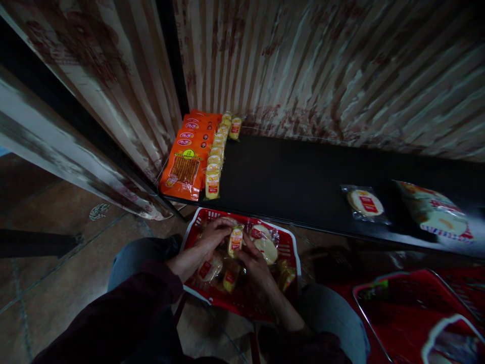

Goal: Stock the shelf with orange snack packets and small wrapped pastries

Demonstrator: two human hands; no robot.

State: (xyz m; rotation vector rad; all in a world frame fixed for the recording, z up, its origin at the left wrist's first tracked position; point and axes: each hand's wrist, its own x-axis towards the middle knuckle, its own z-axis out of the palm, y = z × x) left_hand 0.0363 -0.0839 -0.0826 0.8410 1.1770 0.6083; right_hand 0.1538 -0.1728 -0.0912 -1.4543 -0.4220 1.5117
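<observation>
Over the red basket (295, 263), a small yellow wrapped snack cake (235, 241) is held upright between both hands. My left hand (216, 233) grips it from the left, its fingers closed near the top. On the other side, my right hand (254, 257) pinches the lower right edge. Inside the basket lie round wrapped crackers (266, 251), another round pack (209, 268) and more yellow packs (231, 278). Up on the black shelf, a row of matching yellow packs (212, 182) stands beside a stack of orange snack bags (185, 169).
Farther right on the black shelf (280, 174) lie a round wrapped cracker (366, 203) and a large printed bag (435, 210). A pleated curtain (303, 65) hangs behind. At lower right stands another red basket (401, 303) with a metal handle.
</observation>
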